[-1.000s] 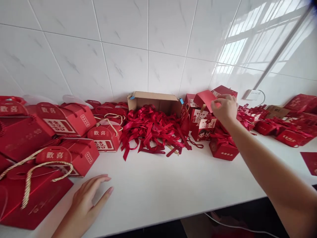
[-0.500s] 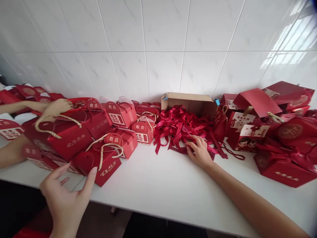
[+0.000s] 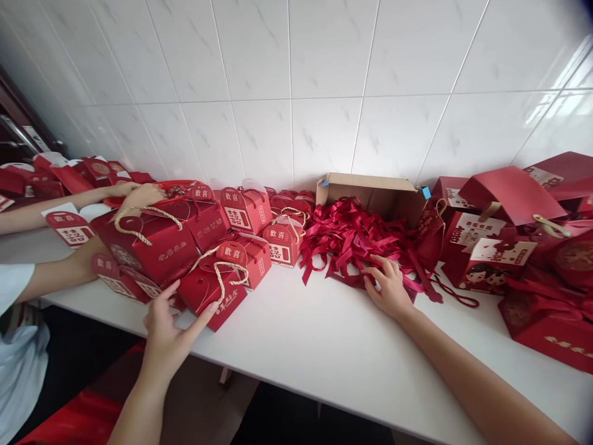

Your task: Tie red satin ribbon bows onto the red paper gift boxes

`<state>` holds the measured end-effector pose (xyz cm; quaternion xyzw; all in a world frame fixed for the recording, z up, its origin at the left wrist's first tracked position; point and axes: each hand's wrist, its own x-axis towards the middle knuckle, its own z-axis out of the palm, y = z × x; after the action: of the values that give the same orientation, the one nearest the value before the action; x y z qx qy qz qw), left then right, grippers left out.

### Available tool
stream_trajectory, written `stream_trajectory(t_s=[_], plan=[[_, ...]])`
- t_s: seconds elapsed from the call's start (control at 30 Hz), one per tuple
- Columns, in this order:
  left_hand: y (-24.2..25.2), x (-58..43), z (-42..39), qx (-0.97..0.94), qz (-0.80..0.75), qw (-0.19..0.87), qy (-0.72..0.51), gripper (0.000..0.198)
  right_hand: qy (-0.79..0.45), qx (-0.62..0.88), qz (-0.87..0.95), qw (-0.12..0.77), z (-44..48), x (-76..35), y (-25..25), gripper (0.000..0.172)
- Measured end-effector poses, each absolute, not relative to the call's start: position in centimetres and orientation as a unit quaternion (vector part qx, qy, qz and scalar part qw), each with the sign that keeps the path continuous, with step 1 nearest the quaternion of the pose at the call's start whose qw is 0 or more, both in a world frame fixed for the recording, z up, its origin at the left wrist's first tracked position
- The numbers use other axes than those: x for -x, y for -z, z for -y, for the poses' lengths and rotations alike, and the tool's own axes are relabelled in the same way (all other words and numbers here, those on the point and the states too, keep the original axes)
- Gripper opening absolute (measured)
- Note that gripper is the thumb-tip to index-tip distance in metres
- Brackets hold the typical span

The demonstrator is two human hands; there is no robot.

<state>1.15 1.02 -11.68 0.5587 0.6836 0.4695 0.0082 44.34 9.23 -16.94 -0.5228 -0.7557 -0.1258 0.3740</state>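
Note:
My left hand (image 3: 169, 337) is at the near end of a red gift box (image 3: 199, 290) with a gold rope handle. Its thumb and index finger are spread apart along the box's edges, and the other fingers are partly hidden. My right hand (image 3: 388, 289) rests at the front edge of a heap of dark red ribbons (image 3: 352, 232), fingers loosely bent and apart. The ribbons spill out of a cardboard box (image 3: 370, 183) lying against the wall.
Several red gift boxes (image 3: 160, 244) are stacked at left, with smaller boxes (image 3: 243, 210) behind. More red boxes (image 3: 498, 241) stand at right. Another person's hands (image 3: 143, 196) reach in over the left stack. The white table (image 3: 296, 334) meets a tiled wall (image 3: 324, 55).
The view has turned left. My left hand has moved forward and right to the near end of the rope-handled gift box. My right hand stays at the ribbons.

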Motion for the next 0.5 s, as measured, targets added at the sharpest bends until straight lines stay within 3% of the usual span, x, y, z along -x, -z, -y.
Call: stream_trajectory(t_s=[0.2,0.3,0.5], plan=[[12.0,-3.1,2.3,-0.587,-0.578,0.221,-0.522,0.074,0.117,0.52,0.756,0.38,-9.2,-44.4,17.0,0.019],[12.0,-5.6,4.0,-0.601,-0.514,0.346,-0.505,0.083,0.11,0.52,0.758,0.378,-9.2,-44.5,17.0,0.019],[11.7,-10.2,3.4,-0.597,-0.477,0.425,-0.486,0.085,0.098,0.528,0.758,0.37,-8.7,-44.4,16.6,0.018]])
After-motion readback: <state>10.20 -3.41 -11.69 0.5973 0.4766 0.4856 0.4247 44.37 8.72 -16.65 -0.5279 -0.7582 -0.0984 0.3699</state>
